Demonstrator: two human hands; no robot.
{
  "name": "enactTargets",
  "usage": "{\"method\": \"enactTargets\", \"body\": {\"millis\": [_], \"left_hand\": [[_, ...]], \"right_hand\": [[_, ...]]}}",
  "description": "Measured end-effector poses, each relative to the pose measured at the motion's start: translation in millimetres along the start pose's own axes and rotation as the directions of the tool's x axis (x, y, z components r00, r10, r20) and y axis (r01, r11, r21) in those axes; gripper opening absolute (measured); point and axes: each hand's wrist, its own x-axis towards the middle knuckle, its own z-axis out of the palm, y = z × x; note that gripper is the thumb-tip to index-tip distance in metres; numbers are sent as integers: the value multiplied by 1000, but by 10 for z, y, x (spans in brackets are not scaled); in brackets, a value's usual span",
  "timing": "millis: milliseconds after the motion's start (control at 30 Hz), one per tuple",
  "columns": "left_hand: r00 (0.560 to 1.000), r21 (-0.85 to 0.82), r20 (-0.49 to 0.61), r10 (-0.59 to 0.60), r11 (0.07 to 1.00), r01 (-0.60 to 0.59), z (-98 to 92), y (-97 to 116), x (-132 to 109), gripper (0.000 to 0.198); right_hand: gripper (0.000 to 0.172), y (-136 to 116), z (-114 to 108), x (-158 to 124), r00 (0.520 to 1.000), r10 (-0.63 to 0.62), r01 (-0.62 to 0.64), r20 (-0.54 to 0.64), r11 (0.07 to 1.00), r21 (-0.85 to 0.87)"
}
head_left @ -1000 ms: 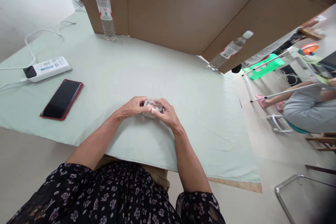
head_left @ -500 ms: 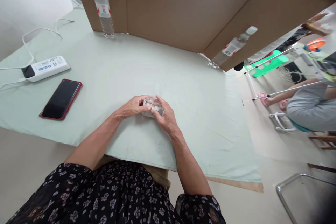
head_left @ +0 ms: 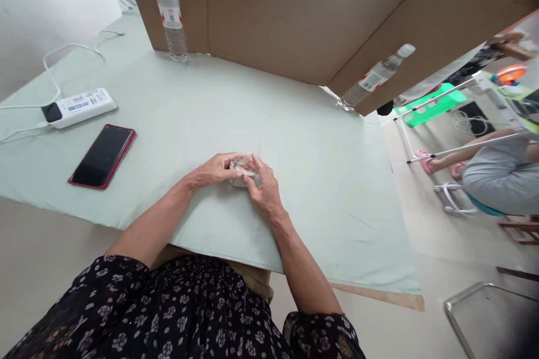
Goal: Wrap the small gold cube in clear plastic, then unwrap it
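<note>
Both my hands close round a small clear plastic bag (head_left: 241,166), crumpled and see-through, just above or on the pale green tablecloth (head_left: 320,196). My left hand (head_left: 214,169) grips its left side, thumb along the near edge and fingers behind. From the right, my right hand (head_left: 265,185) holds it with thumb and fingers curled about it. Whether anything lies inside the plastic I cannot make out. Off to the left lies a dark-screened phone (head_left: 102,157) in a red case.
A white power strip (head_left: 82,107) with cables lies beyond the phone. One water bottle (head_left: 172,17) stands before the cardboard panel (head_left: 269,17); another bottle (head_left: 374,79) is at its right part. Right of the table, a seated person (head_left: 501,174) and a green stool (head_left: 438,104) show.
The view has shifted slightly, so the surroundings sit a little further right. My hands stay on the plastic bag, whose folds and my right fingers have changed shape slightly.
</note>
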Motion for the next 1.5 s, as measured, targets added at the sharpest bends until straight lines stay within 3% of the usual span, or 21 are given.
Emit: {"method": "enactTargets", "body": {"millis": [133, 233, 367, 667, 833, 1000, 1233, 1500], "left_hand": [[998, 22, -59, -39, 999, 40, -8, -36, 17, 67], [998, 27, -49, -36, 999, 38, -15, -44, 33, 64], [999, 49, -38, 22, 999, -20, -20, -53, 50, 57], [998, -4, -28, 47, 999, -47, -40, -66, 61, 61], [999, 9, -43, -4, 1000, 4, -49, -51, 50, 66], [998, 18, -43, -34, 999, 35, -46, -9, 37, 62], [999, 106, -43, -23, 994, 28, -57, 13, 40, 61], [999, 109, -36, -37, 993, 40, -58, 24, 40, 60]], "right_hand": [[53, -21, 11, 59, 986, 156, -141, -53, 965, 222], [49, -10, 12, 172, 963, 269, -240, -20, 888, 392], [44, -7, 37, 318, 930, 366, -329, 25, 802, 499], [39, -52, -51, 428, 929, 353, -359, 109, 793, 492], [23, -74, -59, 492, 921, 380, -364, 91, 753, 549], [25, -90, -115, 523, 908, 417, -349, 37, 707, 615], [38, -128, -138, 543, 893, 415, -438, 175, 705, 558], [34, -56, -25, 593, 903, 421, -369, 87, 655, 660]]}}
